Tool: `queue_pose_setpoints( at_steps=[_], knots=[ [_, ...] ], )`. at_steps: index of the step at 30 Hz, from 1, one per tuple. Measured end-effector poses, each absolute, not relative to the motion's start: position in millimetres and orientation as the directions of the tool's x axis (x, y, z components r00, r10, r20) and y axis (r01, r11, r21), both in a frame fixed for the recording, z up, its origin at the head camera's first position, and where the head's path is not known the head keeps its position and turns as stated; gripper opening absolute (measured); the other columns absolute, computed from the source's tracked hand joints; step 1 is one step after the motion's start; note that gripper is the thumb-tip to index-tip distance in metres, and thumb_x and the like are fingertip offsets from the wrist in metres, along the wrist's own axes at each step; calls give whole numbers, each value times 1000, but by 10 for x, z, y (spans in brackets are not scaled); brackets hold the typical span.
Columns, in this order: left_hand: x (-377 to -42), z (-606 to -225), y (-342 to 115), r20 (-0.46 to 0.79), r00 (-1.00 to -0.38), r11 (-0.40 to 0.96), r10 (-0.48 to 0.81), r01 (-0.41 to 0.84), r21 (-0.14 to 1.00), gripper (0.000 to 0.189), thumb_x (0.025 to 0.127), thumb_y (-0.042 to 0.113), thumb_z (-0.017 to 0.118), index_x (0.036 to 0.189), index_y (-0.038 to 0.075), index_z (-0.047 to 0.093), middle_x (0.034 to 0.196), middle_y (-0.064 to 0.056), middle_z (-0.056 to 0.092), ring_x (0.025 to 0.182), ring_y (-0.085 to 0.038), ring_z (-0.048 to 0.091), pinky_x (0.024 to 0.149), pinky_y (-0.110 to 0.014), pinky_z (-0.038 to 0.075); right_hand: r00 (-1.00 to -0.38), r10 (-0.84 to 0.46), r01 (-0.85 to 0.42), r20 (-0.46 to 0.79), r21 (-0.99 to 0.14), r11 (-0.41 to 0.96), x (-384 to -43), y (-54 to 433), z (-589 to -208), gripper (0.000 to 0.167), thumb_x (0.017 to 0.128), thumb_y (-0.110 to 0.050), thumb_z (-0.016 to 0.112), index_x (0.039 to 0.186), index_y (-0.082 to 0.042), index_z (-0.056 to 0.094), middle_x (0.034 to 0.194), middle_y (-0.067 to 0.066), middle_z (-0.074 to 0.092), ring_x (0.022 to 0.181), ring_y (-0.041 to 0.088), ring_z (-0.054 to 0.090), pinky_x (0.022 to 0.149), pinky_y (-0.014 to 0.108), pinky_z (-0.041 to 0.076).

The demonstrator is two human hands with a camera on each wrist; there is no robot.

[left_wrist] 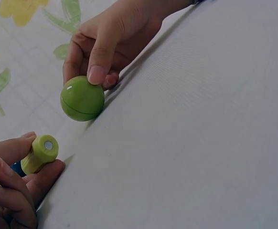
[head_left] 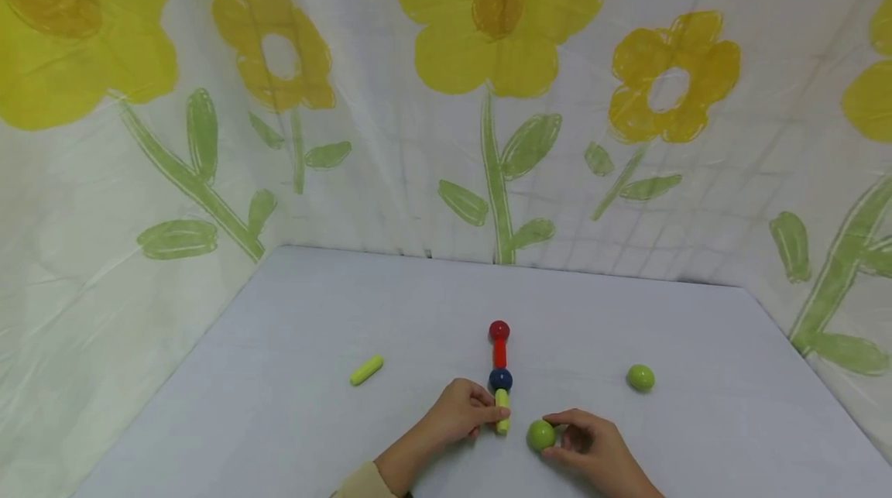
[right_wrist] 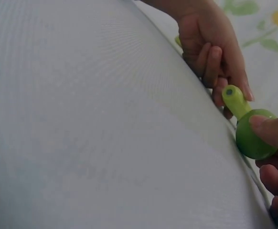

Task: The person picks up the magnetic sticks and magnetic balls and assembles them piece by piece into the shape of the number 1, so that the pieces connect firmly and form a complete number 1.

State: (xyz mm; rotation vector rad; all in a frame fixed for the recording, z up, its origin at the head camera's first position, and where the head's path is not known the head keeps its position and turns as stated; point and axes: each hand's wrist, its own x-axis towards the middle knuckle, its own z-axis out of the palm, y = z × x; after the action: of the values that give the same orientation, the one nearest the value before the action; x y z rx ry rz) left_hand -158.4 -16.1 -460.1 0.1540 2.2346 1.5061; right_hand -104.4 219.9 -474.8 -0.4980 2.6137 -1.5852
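A chain lies on the table: a red ball [head_left: 499, 331], a red rod [head_left: 499, 354], a dark blue ball [head_left: 500, 379] and a yellow-green rod [head_left: 502, 400], end to end. My left hand [head_left: 456, 413] pinches that yellow-green rod between thumb and fingers. Its free end, with a round metal disc in the middle, shows in the left wrist view. To the right, my right hand [head_left: 592, 445] holds a green ball [head_left: 540, 435] between thumb and fingertips, a small gap away from the rod's end in the head view.
Another yellow-green rod [head_left: 366, 370] lies on the table to the left. A second green ball [head_left: 641, 378] sits to the right. Behind the pale table [head_left: 313, 297] hangs a white curtain [head_left: 390, 188] printed with yellow flowers.
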Motion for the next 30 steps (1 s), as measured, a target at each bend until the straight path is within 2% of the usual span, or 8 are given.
queue_pose_setpoints(
  at_steps=[5,13,21,30],
  knots=[
    [-1608,-4616,-170,-268,-903,384,336,-129,914,20,84,22,78,86,5,68,63,1,61,45,-8,42,45,-18,32,-944,-305,-254,129,-873,417,-1059,2148,-4771,37,81,-18,79,111,0,67,90,-5,63,71,5,53,62,23,46],
    [-1662,-4649,-172,-277,-905,378,322,-146,914,22,83,24,79,86,5,68,63,1,61,45,-10,43,47,-19,34,-919,-341,-329,197,-860,391,-1070,2044,-4803,36,81,-18,80,110,-1,68,90,-5,64,70,5,54,61,23,47],
    [-1664,-4623,-165,-271,-905,376,327,-139,916,22,84,23,78,86,5,68,64,1,62,45,-8,43,46,-19,34,-942,-316,-236,111,-890,390,-1056,1928,-4769,37,80,-18,80,109,0,68,85,-5,61,69,4,52,61,22,46],
    [-1658,-4623,-166,-247,-905,367,346,-112,924,20,84,21,78,83,4,68,63,1,63,44,-8,43,45,-18,33,-942,-315,-236,118,-899,368,-1007,1766,-4807,34,81,-12,80,109,-1,67,79,-1,59,67,6,51,58,21,43]
  ],
)
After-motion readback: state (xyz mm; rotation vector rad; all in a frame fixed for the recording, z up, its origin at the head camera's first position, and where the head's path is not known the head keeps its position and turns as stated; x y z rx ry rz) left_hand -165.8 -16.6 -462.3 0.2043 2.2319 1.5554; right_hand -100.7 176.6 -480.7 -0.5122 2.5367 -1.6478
